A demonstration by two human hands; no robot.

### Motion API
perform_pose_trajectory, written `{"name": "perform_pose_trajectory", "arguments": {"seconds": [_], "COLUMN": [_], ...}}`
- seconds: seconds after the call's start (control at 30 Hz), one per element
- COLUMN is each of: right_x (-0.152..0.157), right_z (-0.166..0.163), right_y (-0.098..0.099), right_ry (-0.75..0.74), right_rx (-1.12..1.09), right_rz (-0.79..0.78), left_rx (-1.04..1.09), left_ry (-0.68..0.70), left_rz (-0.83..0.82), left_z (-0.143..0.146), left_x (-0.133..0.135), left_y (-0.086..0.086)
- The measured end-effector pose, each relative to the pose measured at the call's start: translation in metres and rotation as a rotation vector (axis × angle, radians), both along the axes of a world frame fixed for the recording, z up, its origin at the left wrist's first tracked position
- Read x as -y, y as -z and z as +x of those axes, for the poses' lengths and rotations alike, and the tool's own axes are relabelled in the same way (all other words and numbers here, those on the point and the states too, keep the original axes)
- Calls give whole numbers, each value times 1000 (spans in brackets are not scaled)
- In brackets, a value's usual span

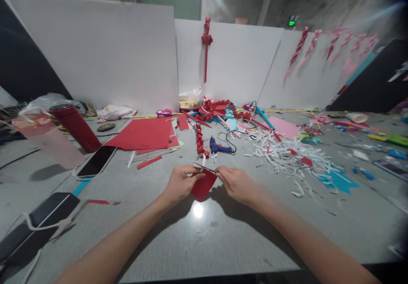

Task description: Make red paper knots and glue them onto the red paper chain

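Observation:
Low over the table, a small piece of red paper (203,185) hangs between my two hands. My left hand (183,181) pinches its upper left part between thumb and fingers. At the upper right corner, the fingertips of my right hand (236,183) are closed on the paper's edge. A curled white strip (203,161) rises by my left fingertips; whether it is attached to the paper I cannot tell. A thin dark line runs along the paper's top edge. Just beyond lie a twisted red paper chain (199,139) and a blue glue gun (220,146).
Red sheets (143,133), a phone (97,161), a red flask (76,127) and a pink-lidded bottle (47,139) stand or lie left. A black power bank (40,220) sits nearer. White paper strips (287,150) heap up right. Red ornaments (206,42) hang on white boards behind.

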State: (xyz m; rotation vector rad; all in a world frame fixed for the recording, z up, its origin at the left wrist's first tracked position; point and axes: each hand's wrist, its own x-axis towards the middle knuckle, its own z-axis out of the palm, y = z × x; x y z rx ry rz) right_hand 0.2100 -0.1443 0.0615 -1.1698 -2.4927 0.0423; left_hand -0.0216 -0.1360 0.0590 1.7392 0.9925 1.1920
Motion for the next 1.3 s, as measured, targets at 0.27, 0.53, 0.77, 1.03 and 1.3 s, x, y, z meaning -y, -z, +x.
{"name": "perform_pose_trajectory", "arguments": {"seconds": [0.27,0.53,0.77,1.03,1.3], "right_x": [-2,-23,-18,-5,-6], "right_z": [-1,20,17,6,1], "right_y": [1,-4,-5,-16,-3], "right_ry": [43,185,126,-82,-233], "right_rx": [-346,-40,95,-346,-281], "right_rz": [-2,44,-49,15,-49], "left_rx": [27,51,40,-92,-137], "left_ry": [-59,-73,-48,234,256], "left_rz": [-105,-105,-94,-72,-93], "left_z": [0,-5,-6,-3,-3], "left_x": [0,-6,-7,1,-1], "left_y": [-9,-6,-3,2,4]}}
